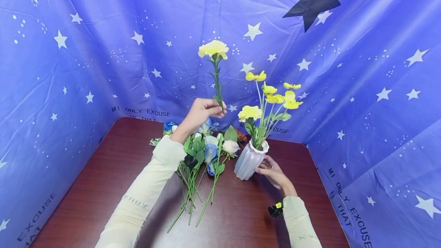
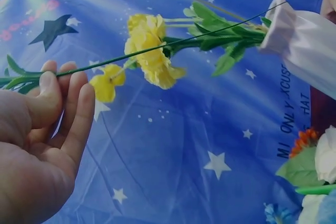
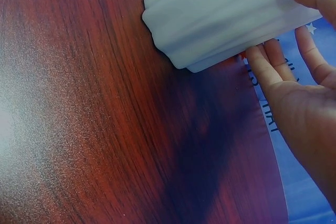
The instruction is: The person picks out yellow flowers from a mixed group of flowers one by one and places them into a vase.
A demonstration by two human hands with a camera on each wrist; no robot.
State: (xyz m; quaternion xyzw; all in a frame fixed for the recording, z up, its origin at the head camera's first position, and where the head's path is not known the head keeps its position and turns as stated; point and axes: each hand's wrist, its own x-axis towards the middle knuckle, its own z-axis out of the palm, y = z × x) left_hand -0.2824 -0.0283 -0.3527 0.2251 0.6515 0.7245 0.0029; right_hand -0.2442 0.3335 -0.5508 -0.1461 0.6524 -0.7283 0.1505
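My left hand [image 1: 209,109] pinches the green stem of a yellow carnation [image 1: 214,49], holding it upright above the table. In the left wrist view the thin stem [image 2: 157,47] runs from the fingers across to the vase's mouth; whether its tip is inside I cannot tell. With thumb and fingers on its sides, my right hand [image 1: 272,172] grips a white fluted vase [image 1: 249,163]. The vase leans slightly to the right. Another yellow carnation [image 1: 249,113] and several smaller yellow flowers [image 1: 274,98] stand in it. The right wrist view shows the vase's lower part [image 3: 210,24] by the tabletop.
Blue and white artificial flowers [image 1: 211,152] lie in a pile left of the vase, their stems [image 1: 186,202] pointing toward the near side. An orange flower [image 1: 241,135] lies behind. A blue star-printed cloth [image 1: 172,41] surrounds the dark red wooden table [image 1: 241,217].
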